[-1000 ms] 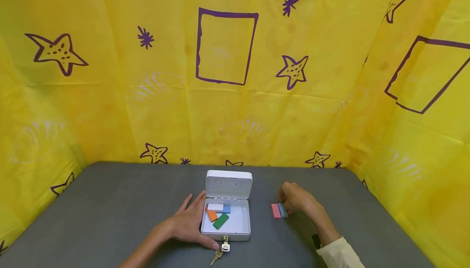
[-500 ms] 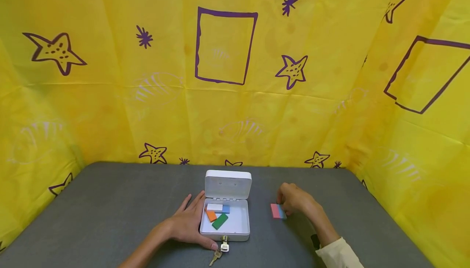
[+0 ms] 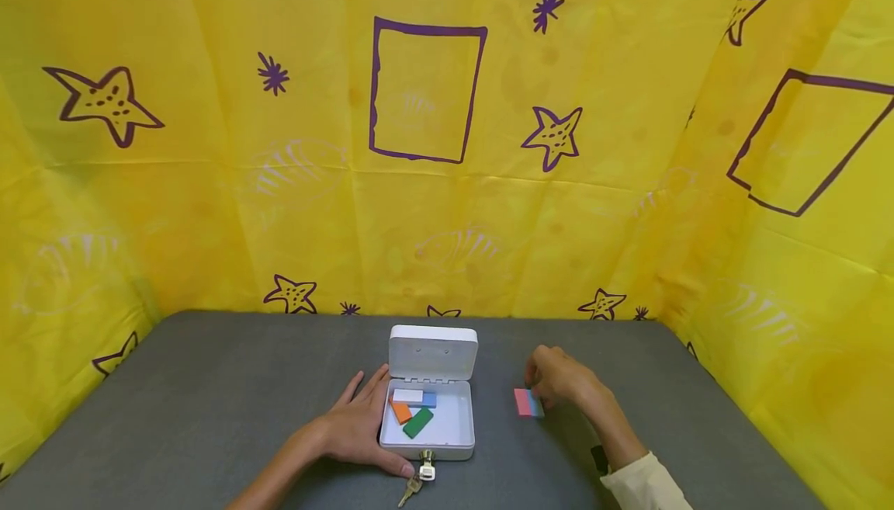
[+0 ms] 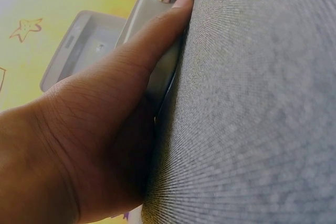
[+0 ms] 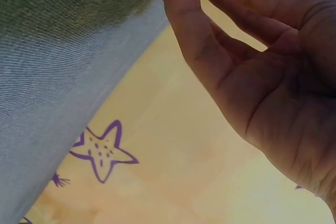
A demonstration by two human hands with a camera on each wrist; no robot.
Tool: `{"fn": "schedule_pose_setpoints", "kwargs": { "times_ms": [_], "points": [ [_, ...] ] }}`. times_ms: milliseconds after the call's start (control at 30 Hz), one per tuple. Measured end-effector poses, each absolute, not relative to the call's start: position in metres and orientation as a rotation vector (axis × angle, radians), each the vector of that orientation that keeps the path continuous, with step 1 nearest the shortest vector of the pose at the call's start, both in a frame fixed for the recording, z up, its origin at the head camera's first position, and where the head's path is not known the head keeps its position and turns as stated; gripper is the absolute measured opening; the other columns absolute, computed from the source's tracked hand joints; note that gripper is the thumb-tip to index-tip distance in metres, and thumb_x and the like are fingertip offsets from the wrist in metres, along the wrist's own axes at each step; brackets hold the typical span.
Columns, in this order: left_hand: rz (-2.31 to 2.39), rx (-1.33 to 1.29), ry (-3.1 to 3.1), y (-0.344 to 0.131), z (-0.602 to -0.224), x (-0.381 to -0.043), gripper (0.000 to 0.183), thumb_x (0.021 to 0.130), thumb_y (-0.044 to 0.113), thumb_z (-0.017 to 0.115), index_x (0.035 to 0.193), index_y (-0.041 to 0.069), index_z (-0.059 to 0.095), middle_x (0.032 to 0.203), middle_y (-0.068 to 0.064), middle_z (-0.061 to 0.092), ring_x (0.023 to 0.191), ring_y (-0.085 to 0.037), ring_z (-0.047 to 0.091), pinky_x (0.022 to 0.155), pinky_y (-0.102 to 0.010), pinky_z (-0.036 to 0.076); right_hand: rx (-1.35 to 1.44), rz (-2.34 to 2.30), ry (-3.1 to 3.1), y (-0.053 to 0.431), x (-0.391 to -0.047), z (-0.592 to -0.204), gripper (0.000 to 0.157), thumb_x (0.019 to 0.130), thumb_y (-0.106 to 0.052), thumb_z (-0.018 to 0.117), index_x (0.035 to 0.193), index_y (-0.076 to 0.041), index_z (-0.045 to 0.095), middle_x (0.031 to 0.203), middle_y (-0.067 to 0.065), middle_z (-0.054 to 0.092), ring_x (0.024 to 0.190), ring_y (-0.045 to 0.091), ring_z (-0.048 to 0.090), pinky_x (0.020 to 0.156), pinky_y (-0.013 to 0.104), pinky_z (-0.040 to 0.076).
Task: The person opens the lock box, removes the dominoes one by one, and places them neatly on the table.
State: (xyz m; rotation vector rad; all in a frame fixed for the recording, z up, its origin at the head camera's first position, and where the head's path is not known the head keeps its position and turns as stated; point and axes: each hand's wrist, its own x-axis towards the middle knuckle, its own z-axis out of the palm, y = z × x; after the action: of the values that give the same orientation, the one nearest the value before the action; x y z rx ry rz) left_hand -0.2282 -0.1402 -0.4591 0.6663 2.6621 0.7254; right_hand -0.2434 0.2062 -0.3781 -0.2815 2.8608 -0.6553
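A white metal cash box (image 3: 454,426) stands on the table with its lid (image 3: 433,356) raised. My left hand (image 3: 356,428) lies against its left side, fingers stretched along the wall and thumb at the front corner near the lock. In the left wrist view that thumb (image 4: 163,27) reaches the keys. Right of the box, a pink block (image 3: 521,403) and a light blue block (image 3: 536,404) lie side by side. My right hand (image 3: 567,382) bends over the blue one and pinches it, covering its right part. The right wrist view shows bent fingers (image 5: 191,35), with the blocks out of frame.
Inside the box lie a white block (image 3: 408,396), a blue block (image 3: 429,400), an orange block (image 3: 401,411) and a green block (image 3: 418,423). One key (image 3: 427,471) sits in the lock, another (image 3: 410,488) hangs from it. Yellow cloth (image 3: 433,207) rises behind the grey table (image 3: 265,370).
The light blue block has moved left in my right hand, closing the narrow gap to the pink block. My left hand and the box have stayed put.
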Motion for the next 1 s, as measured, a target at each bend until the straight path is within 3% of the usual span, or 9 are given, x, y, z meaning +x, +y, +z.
{"fn": "schedule_pose_setpoints", "kwargs": {
  "times_ms": [267,600,1000],
  "points": [
    [0.743,0.673,2.667,-0.140,-0.459,-0.228,0.148,0.064,0.085,0.078,0.165,-0.002,0.014,0.175,-0.026,0.009,0.165,-0.039,0.005,0.130,-0.064,-0.008,-0.456,-0.581,3.015,0.197,-0.238,-0.365,0.008,0.084,0.003,0.079,0.091,-0.001,0.077,0.084,0.007,0.074,0.073,0.019,0.064,0.066,0.035,0.057],
    [0.751,0.676,2.660,-0.139,-0.461,-0.229,0.147,0.065,0.084,0.079,0.165,-0.002,0.014,0.174,-0.027,0.010,0.165,-0.039,0.005,0.130,-0.065,-0.007,-0.957,-0.673,2.951,0.172,-0.223,-0.358,0.010,0.087,0.005,0.074,0.084,-0.004,0.072,0.078,0.001,0.068,0.069,0.004,0.053,0.062,0.020,0.047],
    [0.754,0.723,2.690,-0.139,-0.459,-0.227,0.147,0.065,0.083,0.079,0.164,-0.005,0.015,0.173,-0.029,0.012,0.164,-0.041,0.008,0.129,-0.065,-0.004,-1.405,-0.625,2.831,0.123,-0.210,-0.379,0.012,0.093,0.006,0.070,0.098,-0.004,0.074,0.096,0.004,0.075,0.085,0.006,0.064,0.078,0.017,0.056]
  ]
}}
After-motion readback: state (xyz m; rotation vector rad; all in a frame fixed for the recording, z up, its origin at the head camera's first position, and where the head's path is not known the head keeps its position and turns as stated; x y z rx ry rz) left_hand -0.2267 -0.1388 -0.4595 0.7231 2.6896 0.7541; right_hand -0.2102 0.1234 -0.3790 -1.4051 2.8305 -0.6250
